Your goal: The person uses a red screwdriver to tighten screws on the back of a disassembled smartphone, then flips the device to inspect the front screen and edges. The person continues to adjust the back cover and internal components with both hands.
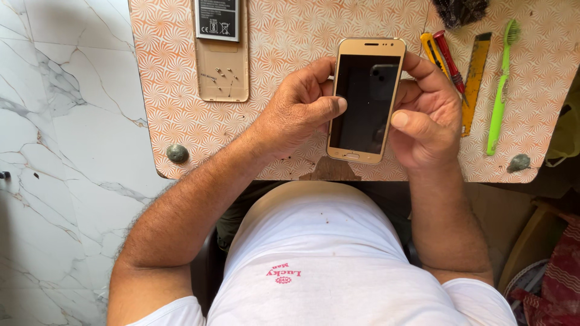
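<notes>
A gold smartphone [365, 99] with a dark screen is held face up over the patterned orange table [284, 36]. My left hand [299, 111] grips its left edge, thumb lying on the glass. My right hand [426, 118] clasps the right edge, with the thumb at the side of the screen. To the left, the gold back cover [222, 72] lies flat on the table with several tiny screws [225, 75] resting on it. A black battery [217, 18] sits at the cover's upper end.
Right of the phone lie a yellow-handled tool [432, 51], a red screwdriver [450, 60], a yellow ruler [475, 78] and a green toothbrush [500, 90]. A dark bundle [459, 11] sits at the top edge. White marble floor [66, 151] lies left of the table.
</notes>
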